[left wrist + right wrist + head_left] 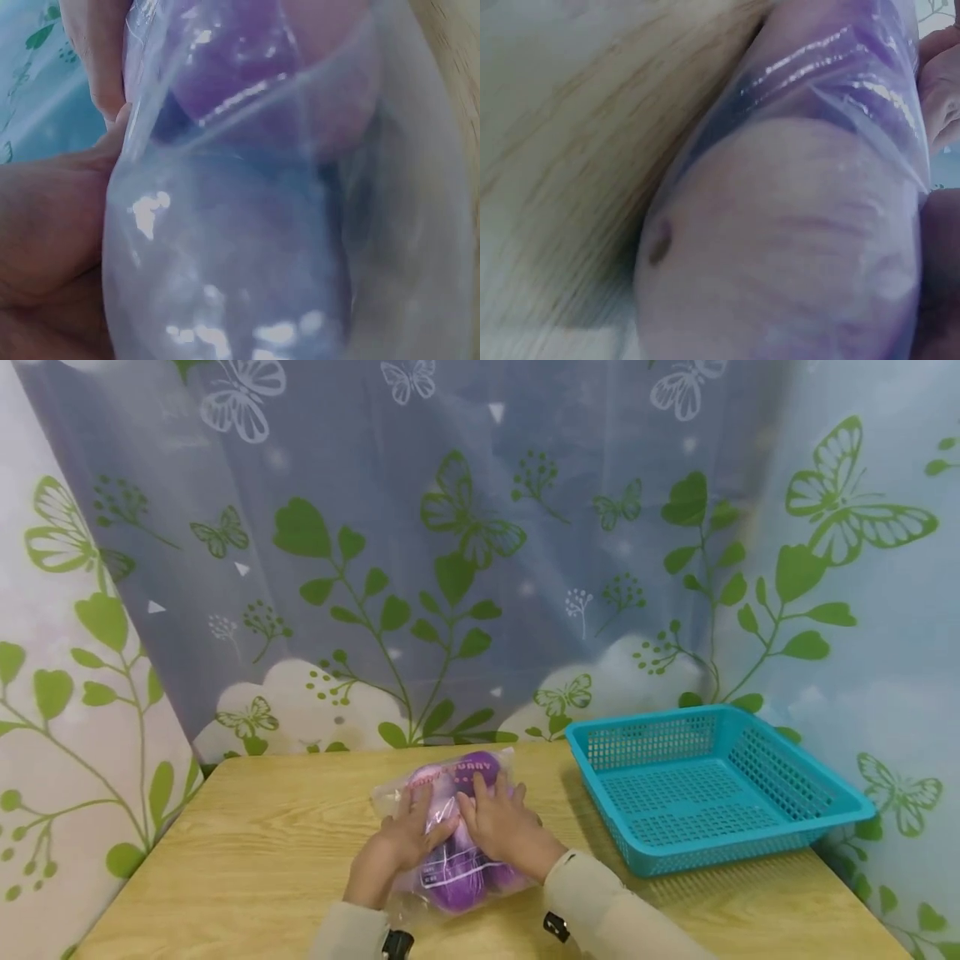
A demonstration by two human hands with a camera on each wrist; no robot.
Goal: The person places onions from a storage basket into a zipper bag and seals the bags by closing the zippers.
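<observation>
A clear plastic bag [457,860] of purple and pale rounded items lies on the wooden table, with pink lettering near its far end. My left hand [401,835] rests on the bag's left side, fingers spread. From the right, my right hand [502,818] presses on its top, fingers extended. In the left wrist view the bag [232,225] fills most of the picture, with part of the left hand [52,232] at the left edge. The right wrist view shows the bag [795,225] close up, and what the items are cannot be told.
On the table's right side stands a turquoise plastic basket [720,843] with perforated walls. Bare wooden tabletop [247,843] extends to the left of the bag. A curtain [480,635] printed with leaves and butterflies hangs behind the table and along its sides.
</observation>
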